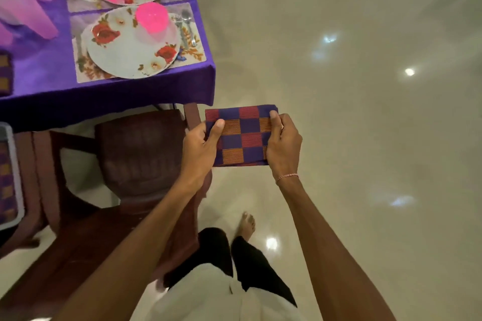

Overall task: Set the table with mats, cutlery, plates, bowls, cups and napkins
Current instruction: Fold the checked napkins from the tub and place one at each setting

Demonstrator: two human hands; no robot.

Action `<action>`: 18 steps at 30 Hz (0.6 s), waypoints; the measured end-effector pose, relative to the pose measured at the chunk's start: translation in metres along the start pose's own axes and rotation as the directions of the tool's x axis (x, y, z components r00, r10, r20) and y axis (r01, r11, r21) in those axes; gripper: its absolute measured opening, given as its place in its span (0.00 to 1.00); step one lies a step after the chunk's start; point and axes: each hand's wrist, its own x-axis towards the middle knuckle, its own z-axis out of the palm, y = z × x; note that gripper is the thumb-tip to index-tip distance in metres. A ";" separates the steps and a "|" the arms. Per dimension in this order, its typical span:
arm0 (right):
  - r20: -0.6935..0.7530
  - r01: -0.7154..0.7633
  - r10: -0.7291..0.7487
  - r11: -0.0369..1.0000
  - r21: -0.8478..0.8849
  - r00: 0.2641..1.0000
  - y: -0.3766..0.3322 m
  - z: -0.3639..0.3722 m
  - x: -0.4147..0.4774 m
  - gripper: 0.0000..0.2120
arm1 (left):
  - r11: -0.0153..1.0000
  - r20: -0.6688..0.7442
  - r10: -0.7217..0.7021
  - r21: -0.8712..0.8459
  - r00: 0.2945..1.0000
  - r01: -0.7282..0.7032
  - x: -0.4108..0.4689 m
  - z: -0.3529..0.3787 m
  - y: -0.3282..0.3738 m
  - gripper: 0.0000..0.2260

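Observation:
A folded checked napkin (243, 135) in purple, red and orange hangs in the air past the table's near right corner. My left hand (200, 146) grips its left edge and my right hand (283, 144) grips its right edge. On the purple tablecloth (146, 88) lie two floral mats, each with a rose-patterned plate (125, 49) and a pink bowl (152, 18). A fork and spoon (186, 27) lie on the nearer mat, right of its plate. Another checked napkin (5, 73) shows at the table's left edge.
A dark wooden chair (138, 148) stands tucked at the table, just left of my hands. Pale pink cups (28, 13) lie at the table's far left. A grey tray (10, 177) holding checked cloth sits at the left edge. Glossy tiled floor spreads to the right.

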 end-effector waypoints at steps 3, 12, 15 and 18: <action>0.104 -0.003 0.003 1.000 -0.004 0.995 0.005 -0.004 0.033 0.16 | 0.993 -0.096 -0.061 -0.106 0.994 0.051 0.006 0.024 -0.001 0.11; 0.623 0.029 -0.016 1.000 -0.011 0.782 -0.027 0.054 0.130 0.12 | 0.928 -0.479 -0.289 -0.354 0.829 0.119 0.062 0.022 0.000 0.09; 0.734 0.016 -0.011 1.000 0.000 0.679 -0.048 0.089 0.157 0.13 | 0.886 -0.543 -0.357 -0.455 0.760 0.092 0.092 0.006 0.001 0.11; 0.791 0.046 -0.028 0.999 0.000 0.611 -0.073 0.128 0.179 0.08 | 0.836 -0.575 -0.425 -0.545 0.699 0.059 0.121 -0.011 0.001 0.12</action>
